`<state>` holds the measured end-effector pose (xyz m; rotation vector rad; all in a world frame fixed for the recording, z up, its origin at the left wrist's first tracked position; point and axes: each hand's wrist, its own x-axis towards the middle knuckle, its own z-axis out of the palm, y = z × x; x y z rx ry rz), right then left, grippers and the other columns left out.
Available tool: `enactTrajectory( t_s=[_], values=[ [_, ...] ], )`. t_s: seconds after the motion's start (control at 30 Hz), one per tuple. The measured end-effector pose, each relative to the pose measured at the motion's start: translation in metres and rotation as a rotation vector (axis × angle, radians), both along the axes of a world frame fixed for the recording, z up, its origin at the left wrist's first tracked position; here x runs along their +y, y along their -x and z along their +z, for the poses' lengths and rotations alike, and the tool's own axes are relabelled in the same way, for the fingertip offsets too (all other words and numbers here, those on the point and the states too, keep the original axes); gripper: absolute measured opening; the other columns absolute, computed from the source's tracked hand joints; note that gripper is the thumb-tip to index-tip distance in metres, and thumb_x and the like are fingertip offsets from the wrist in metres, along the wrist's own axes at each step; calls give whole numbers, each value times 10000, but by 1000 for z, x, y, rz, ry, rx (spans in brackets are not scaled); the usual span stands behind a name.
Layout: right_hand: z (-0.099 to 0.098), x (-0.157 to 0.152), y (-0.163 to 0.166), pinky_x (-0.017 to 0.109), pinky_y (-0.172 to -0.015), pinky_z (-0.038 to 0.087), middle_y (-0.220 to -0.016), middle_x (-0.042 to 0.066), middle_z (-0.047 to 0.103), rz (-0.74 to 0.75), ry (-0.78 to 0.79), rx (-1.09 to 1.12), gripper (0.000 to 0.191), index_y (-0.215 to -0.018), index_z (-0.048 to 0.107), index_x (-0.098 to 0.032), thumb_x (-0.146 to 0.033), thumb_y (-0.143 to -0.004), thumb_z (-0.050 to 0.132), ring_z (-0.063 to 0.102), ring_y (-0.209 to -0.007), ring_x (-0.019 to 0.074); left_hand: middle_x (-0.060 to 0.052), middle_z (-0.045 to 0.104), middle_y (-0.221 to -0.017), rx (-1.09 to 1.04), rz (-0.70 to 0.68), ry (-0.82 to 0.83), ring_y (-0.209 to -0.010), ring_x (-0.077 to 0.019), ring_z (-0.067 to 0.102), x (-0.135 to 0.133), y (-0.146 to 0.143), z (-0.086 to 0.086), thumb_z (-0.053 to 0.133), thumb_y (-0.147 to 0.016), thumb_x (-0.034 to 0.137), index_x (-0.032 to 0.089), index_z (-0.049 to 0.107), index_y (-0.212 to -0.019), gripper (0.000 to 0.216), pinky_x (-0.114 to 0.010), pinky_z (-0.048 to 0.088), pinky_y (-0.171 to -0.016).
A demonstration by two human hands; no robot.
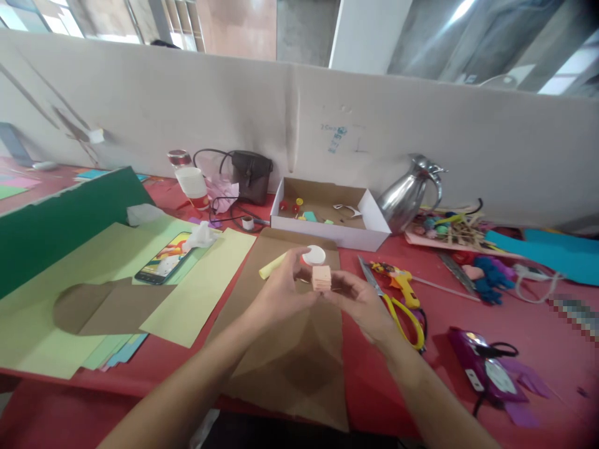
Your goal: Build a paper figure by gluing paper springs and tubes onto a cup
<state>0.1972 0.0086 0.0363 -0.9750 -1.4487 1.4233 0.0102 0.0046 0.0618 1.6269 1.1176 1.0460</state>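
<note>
Head view: above the brown paper (299, 368) by the bench's (538, 324) near edge, the left hand (281, 288) and right hand (361, 304) pinch a pink block (321, 278), fingers closed on it. They seem to be squeezing it, so a steady hold matters next. A cap (314, 255) lies just behind.

White partition (140, 93) backs the red table (538, 349).

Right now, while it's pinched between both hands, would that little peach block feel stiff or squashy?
Probably light: the peach block sits between just the fingertips of the left hand and right hand. Its side shows fine stacked lines, so it may be layered paper or foam and give a little when squeezed. Flat faces suggest it would not roll.
</note>
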Motion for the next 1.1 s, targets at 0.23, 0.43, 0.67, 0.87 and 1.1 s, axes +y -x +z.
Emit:
enactTrajectory(
  t_s=[0.23, 0.43, 0.67, 0.87, 1.1],
  values=[
    [13, 7, -2, 379, -938, 494, -1084, 38, 728, -45, -37, 23, 320, -1060, 699, -264, -344, -758, 772, 657, -1014, 215, -68, 666, -1017, -45, -2, 11, -972, -208, 634, 11, -6, 9, 690, -704, 187, 229, 370, -1338, 711, -373, 503, -845],
    [13, 13, 3, 383, -955, 494, -1085, 21, 731, -142, -62, 177, 296, -1046, 711, -284, -309, -757, 773, 651, -1040, 214, -56, 648, -1000, -283, 0, 61, -920, -176, 615, 15, -14, 11, 719, -741, 229, 219, 401, -1301, 643, -355, 499, -839],
    [7, 16, 12, 393, -924, 511, -1051, 3, 730, -247, 20, 380, 267, -974, 717, -295, -297, -719, 794, 662, -982, 201, -69, 654, -1059, -513, 18, 122, -951, -181, 618, 13, -24, 11, 763, -734, 260, 228, 482, -1244, 583, -348, 506, -840],
    [9, 16, 13, 359, -915, 507, -1038, -13, 730, -241, 41, 426, 267, -948, 727, -303, -268, -699, 817, 653, -981, 184, -79, 635, -1102, -565, 70, 139, -955, -194, 622, 12, -26, 12, 791, -720, 296, 228, 518, -1221, 574, -344, 523, -803],
    [7, 16, 14, 298, -879, 499, -1035, -32, 728, -229, 19, 477, 272, -946, 734, -314, -250, -699, 830, 643, -972, 152, -55, 638, -1059, -657, 56, 152, -941, -173, 624, 7, -29, 15, 779, -744, 262, 225, 548, -1174, 489, -324, 506, -821]
  ],
)
